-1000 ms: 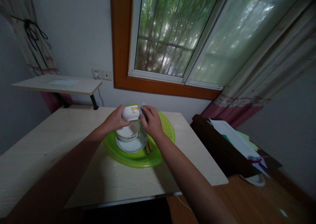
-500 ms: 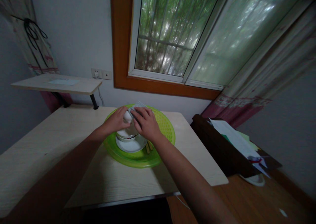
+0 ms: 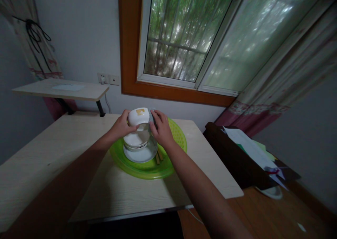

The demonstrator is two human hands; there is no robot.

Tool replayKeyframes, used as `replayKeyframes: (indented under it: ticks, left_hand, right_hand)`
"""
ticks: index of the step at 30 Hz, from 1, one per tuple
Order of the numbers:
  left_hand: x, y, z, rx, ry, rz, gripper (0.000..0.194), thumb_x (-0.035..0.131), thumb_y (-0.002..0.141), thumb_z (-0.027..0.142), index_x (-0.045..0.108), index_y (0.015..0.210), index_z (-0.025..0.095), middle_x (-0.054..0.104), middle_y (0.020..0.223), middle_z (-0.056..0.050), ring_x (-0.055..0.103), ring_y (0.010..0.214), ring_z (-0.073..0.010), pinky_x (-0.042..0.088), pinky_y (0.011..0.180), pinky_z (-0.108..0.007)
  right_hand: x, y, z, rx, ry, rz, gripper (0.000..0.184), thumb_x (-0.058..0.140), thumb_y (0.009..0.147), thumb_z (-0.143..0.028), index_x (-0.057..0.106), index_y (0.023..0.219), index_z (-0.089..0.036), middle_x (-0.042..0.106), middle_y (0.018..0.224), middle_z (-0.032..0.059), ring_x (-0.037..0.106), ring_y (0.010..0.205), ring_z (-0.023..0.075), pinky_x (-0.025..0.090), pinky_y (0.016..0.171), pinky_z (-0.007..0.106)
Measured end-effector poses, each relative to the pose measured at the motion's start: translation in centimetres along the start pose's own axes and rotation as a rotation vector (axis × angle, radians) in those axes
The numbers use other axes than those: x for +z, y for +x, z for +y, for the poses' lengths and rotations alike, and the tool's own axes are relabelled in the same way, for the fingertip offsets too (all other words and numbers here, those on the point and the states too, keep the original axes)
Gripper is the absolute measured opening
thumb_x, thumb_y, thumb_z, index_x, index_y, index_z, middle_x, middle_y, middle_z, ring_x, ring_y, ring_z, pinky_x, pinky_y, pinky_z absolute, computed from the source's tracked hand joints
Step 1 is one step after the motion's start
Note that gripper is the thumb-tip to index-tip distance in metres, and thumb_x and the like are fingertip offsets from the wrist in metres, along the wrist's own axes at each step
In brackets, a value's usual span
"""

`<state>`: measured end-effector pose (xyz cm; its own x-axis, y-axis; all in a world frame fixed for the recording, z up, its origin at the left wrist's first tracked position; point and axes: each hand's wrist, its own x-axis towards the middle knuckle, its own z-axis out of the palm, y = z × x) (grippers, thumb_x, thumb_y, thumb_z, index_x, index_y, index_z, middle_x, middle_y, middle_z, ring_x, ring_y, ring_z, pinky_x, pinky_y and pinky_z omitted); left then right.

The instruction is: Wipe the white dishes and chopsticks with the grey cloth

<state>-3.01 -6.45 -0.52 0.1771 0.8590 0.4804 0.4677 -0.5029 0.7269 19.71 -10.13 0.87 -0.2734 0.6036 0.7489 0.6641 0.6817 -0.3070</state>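
My left hand [image 3: 121,125] grips a small white bowl [image 3: 138,116] with a yellow mark, held tilted above a stack of white bowls [image 3: 137,141]. The stack stands on a white plate [image 3: 139,155] inside a round green basin [image 3: 150,166] on the light wooden table [image 3: 52,158]. My right hand [image 3: 161,128] is closed on a grey cloth [image 3: 151,116] and presses it against the right side of the held bowl. Brown chopsticks [image 3: 158,157] lie in the basin beside the plate.
A small shelf board [image 3: 61,89] juts out at the back left near a wall socket [image 3: 107,79]. Right of the table a dark piece of furniture [image 3: 237,158] carries papers [image 3: 250,144]. A window and curtains stand behind.
Half a second ago my right hand covered the bowl's top with the cloth; now it has slid to the bowl's right side, and the bowl is lifted slightly with its base showing again.
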Motion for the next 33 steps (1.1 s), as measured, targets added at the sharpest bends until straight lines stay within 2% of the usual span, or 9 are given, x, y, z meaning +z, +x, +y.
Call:
replayKeyframes:
  ticks: [5, 9, 13, 16, 20, 26, 33]
  left_hand:
    - [0.0, 0.5, -1.0, -0.045, -0.128, -0.028, 0.055, 0.075, 0.070, 0.044, 0.046, 0.109, 0.019, 0.058, 0.097, -0.003, 0.059, 0.086, -0.0186, 0.048, 0.072, -0.030]
    - [0.1, 0.6, -1.5, -0.091, -0.278, -0.102, 0.056, 0.076, 0.070, 0.045, 0.047, 0.109, 0.018, 0.060, 0.095, -0.003, 0.060, 0.085, -0.0192, 0.050, 0.069, -0.029]
    - [0.3, 0.6, -1.2, -0.137, -0.417, -0.172, 0.061, 0.076, 0.072, 0.046, 0.044, 0.116, 0.017, 0.061, 0.105, -0.007, 0.063, 0.092, -0.0219, 0.053, 0.071, -0.031]
    - [0.5, 0.6, -1.0, -0.115, -0.460, -0.185, 0.072, 0.075, 0.073, 0.044, 0.039, 0.129, 0.017, 0.059, 0.122, -0.013, 0.062, 0.104, -0.0249, 0.055, 0.076, -0.033]
    - [0.6, 0.6, -0.8, -0.100, -0.463, -0.220, 0.078, 0.072, 0.078, 0.043, 0.033, 0.141, 0.019, 0.054, 0.133, -0.017, 0.064, 0.102, -0.0244, 0.057, 0.073, -0.031]
    - [0.3, 0.2, -0.2, -0.131, -0.382, -0.237, 0.074, 0.069, 0.080, 0.044, 0.036, 0.143, 0.020, 0.055, 0.129, -0.017, 0.065, 0.082, -0.0184, 0.054, 0.056, -0.025]
    - [0.5, 0.3, -0.9, -0.112, -0.347, -0.227, 0.072, 0.068, 0.080, 0.043, 0.038, 0.141, 0.019, 0.062, 0.120, -0.014, 0.066, 0.088, -0.0220, 0.055, 0.058, -0.026]
  right_hand:
    - [0.5, -0.1, 0.6, 0.038, 0.114, -0.053, 0.066, 0.057, 0.095, -0.047, 0.034, 0.153, -0.026, 0.042, 0.150, 0.0129, 0.040, 0.139, 0.0273, 0.033, 0.118, 0.049]
    - [1.0, -0.3, 1.0, 0.058, 0.222, -0.057, 0.074, 0.062, 0.091, -0.052, 0.031, 0.152, -0.024, 0.045, 0.148, 0.0132, 0.043, 0.137, 0.0262, 0.033, 0.118, 0.046]
    - [1.1, -0.4, 1.1, 0.125, 0.265, -0.028, 0.068, 0.060, 0.092, -0.053, 0.037, 0.149, -0.023, 0.049, 0.144, 0.0132, 0.046, 0.134, 0.0260, 0.035, 0.116, 0.046]
    - [1.1, -0.4, 1.3, 0.175, 0.271, -0.017, 0.065, 0.057, 0.093, -0.054, 0.040, 0.147, -0.022, 0.051, 0.142, 0.0137, 0.048, 0.132, 0.0264, 0.036, 0.115, 0.046]
    - [1.2, -0.3, 1.6, 0.217, 0.269, -0.006, 0.060, 0.054, 0.095, -0.054, 0.046, 0.145, -0.023, 0.054, 0.142, 0.0126, 0.050, 0.131, 0.0265, 0.038, 0.114, 0.046]
    - [1.4, -0.4, 1.8, 0.225, 0.269, -0.015, 0.055, 0.051, 0.097, -0.053, 0.050, 0.142, -0.023, 0.056, 0.143, 0.0109, 0.052, 0.131, 0.0248, 0.037, 0.114, 0.043]
    - [1.2, -0.3, 1.7, 0.174, 0.231, -0.027, 0.050, 0.050, 0.099, -0.049, 0.052, 0.142, -0.023, 0.059, 0.137, 0.0110, 0.053, 0.127, 0.0243, 0.040, 0.112, 0.043]
